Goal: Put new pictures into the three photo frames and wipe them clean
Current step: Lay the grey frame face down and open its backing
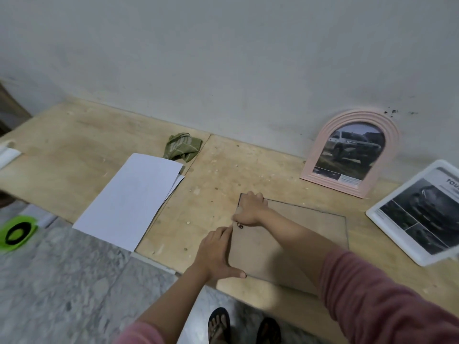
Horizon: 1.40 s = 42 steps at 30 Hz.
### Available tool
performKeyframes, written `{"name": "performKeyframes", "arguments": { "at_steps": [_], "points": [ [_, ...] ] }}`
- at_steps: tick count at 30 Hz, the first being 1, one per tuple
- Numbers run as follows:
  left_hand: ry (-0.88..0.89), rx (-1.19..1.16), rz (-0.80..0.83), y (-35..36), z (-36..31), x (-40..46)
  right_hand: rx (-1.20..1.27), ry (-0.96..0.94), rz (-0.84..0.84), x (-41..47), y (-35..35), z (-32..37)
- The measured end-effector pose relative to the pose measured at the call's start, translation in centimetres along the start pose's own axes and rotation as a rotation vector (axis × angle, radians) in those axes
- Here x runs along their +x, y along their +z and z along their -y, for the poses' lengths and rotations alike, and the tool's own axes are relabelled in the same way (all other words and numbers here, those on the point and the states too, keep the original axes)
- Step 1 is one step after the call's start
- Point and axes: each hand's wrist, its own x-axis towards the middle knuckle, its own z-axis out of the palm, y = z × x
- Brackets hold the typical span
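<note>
A plain room at home, doubling as a makeshift work spot

Bare plywood sheets (pixel 104 135) are lying as a low bench against a scuffed white wall (pixel 223 58), over marble-patterned floor tiles (pixel 74 281) (sandalled feet (pixel 244 327) are showing below).

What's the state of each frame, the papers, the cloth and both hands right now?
Face-down frame: flat on the board, backing up.
Pink arched frame: upright against the wall, car picture inside.
White frame: lying face up, picture inside.
White papers: stacked, unused.
Green cloth: crumpled, untouched.
Left hand: open, against the frame's edge.
Right hand: pressing its corner.

plywood board (pixel 74 145), white paper sheets (pixel 129 199), green cloth (pixel 182 146), face-down frame (pixel 298 234), white frame (pixel 419 214)
</note>
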Motion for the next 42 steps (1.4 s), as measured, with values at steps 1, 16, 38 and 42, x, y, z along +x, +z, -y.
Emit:
{"name": "performKeyframes", "arguments": {
  "at_steps": [1,16,38,42],
  "points": [
    [-0.005,-0.011,-0.003,0.0,0.0,-0.1,0.017,0.012,0.003,0.0,-0.1,0.1],
    [0.012,-0.130,0.062,-0.6,0.6,-0.4,0.025,0.063,0.112,0.5,-0.9,0.6],
    [-0.440,-0.432,-0.056,-0.3,-2.5,2.0,0.139,-0.075,-0.014,-0.4,0.4,-1.0],
    [-0.541,-0.384,-0.020,-0.1,-2.9,2.7,0.319,-0.124,-0.142,-0.5,0.9,-1.7]
  ]
}}
